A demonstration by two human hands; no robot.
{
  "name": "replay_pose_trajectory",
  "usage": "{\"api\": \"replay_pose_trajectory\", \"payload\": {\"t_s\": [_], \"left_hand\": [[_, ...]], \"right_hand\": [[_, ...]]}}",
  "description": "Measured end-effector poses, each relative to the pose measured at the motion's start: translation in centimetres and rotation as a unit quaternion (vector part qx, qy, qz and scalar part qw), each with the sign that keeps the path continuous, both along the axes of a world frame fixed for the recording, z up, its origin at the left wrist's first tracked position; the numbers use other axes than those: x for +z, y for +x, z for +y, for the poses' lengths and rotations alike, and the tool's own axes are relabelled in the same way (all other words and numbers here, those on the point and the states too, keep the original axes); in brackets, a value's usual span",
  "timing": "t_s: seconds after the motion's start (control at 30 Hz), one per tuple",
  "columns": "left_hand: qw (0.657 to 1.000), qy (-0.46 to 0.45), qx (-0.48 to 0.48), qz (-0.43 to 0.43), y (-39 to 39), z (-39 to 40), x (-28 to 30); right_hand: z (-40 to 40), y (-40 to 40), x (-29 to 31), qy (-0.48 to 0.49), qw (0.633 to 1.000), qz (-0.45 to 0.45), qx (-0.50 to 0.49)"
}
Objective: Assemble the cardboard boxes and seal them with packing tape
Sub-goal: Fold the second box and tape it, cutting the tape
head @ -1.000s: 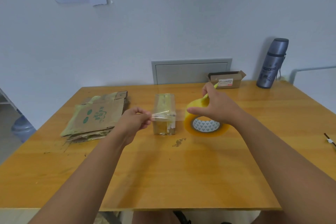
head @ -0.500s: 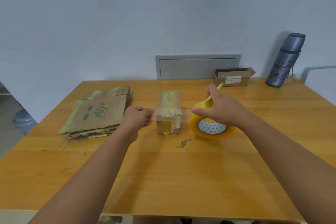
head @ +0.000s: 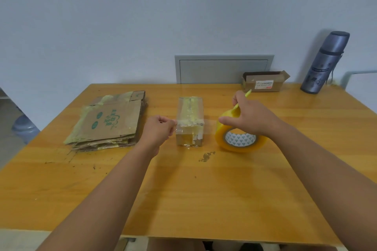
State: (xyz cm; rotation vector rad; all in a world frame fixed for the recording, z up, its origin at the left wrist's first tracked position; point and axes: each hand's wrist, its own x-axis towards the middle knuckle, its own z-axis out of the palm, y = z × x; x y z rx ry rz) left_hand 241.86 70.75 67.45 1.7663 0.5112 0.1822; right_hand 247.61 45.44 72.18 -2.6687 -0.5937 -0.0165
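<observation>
centrally on the wooden counter (head: 183, 189) sits a small cardboard box (head: 190, 120), upright, long axis running away from the camera, its top and near end already wrapped in clear tape. left hand (head: 158, 132) just beside the box's left face, fingers curled, grip pinched on the free end of a clear tape strip (head: 210, 126) that runs across the near top of the box toward the roll. right hand (head: 252, 117) right of the box, grip curled over the top of a yellow packing tape roll (head: 240, 138), which stands tilted with its lower edge on the counter; a thin yellow-green tool (head: 244, 97) pokes up out of the same fist. left of the box, apart: a stack of flattened cardboard boxes (head: 111, 122), green print on the top one. far edge: small open carton (head: 265, 83) with a label, grey flask (head: 324, 63) to the right.
</observation>
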Motion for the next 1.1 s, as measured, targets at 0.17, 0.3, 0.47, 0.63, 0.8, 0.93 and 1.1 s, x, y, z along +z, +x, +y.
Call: {"api": "replay_pose_trajectory", "payload": {"t_s": [0.17, 0.3, 0.47, 0.63, 0.8, 0.93, 1.1], "left_hand": [[0.991, 0.130, 0.041, -0.006, 0.6, 0.0, -0.9], [0.932, 0.342, 0.064, -0.096, 1.1, -0.7, -1.4], [0.845, 0.511, 0.031, -0.155, 1.1, -1.5, -1.7], [0.891, 0.442, -0.022, -0.097, 0.5, -2.2, -0.8], [0.921, 0.377, -0.101, -0.020, -0.1, -3.4, -0.7], [0.848, 0.517, -0.104, 0.054, -0.4, -4.2, -0.7], [0.795, 0.576, -0.163, -0.095, 0.0, -5.7, -1.0]], "right_hand": [[0.2, 0.0, -0.7, 0.010, 1.000, 0.014, -0.010], [0.6, -0.2, -0.8, 0.019, 0.999, 0.018, -0.019], [0.7, -0.6, -0.5, 0.024, 0.999, 0.024, -0.028], [0.8, -0.8, -0.5, 0.022, 0.999, 0.023, -0.029], [0.8, -1.1, 0.0, 0.004, 0.999, 0.033, -0.027], [0.4, -1.3, 0.1, 0.006, 0.999, 0.037, -0.029], [-0.5, -1.4, -0.4, 0.044, 0.998, 0.022, -0.040]]}}
